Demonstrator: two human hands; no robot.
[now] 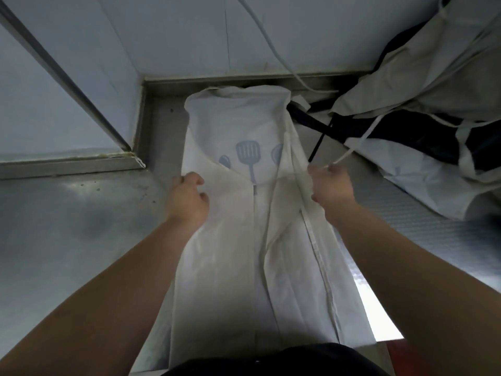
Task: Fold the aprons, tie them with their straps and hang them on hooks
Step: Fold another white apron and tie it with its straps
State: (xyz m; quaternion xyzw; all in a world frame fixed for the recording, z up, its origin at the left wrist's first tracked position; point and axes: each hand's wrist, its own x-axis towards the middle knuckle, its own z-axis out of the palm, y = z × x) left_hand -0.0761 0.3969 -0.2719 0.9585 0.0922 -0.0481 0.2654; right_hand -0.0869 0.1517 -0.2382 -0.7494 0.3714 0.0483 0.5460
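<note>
Apron (238,267), white and folded into a long narrow strip, lies lengthwise on a steel bench (67,226) between a person's two bare arms, its near end reaching the bench edge in front of the person's dark garment (271,362). The left grip (188,196) sits on the folded-over flap on that side, fingers curled in toward the thumb; they seem to pinch the flap's edge, though the back of the hand hides the contact. The right grip (332,185) is clenched as a fist at the apron's opposite edge, closed on a white strap (360,139) that leaves the top of the fist and runs taut, up and away, toward the cloth beyond it. A second thin tie (264,240) trails from below the right grip down across the apron's near half.

Between the two grips and just beyond them, a blue-grey spatula print (248,156) shows on the fabric, flanked by two partly covered spoon shapes. The apron's far end curls up against the foot of the pale wall (176,31).

Beyond and outward of the right grip, a heap of aprons (420,85), white and dark navy, is piled on the bench with straps tangled through it. A white cord (271,47) hangs down the wall beyond the grips and ends near that heap.
</note>
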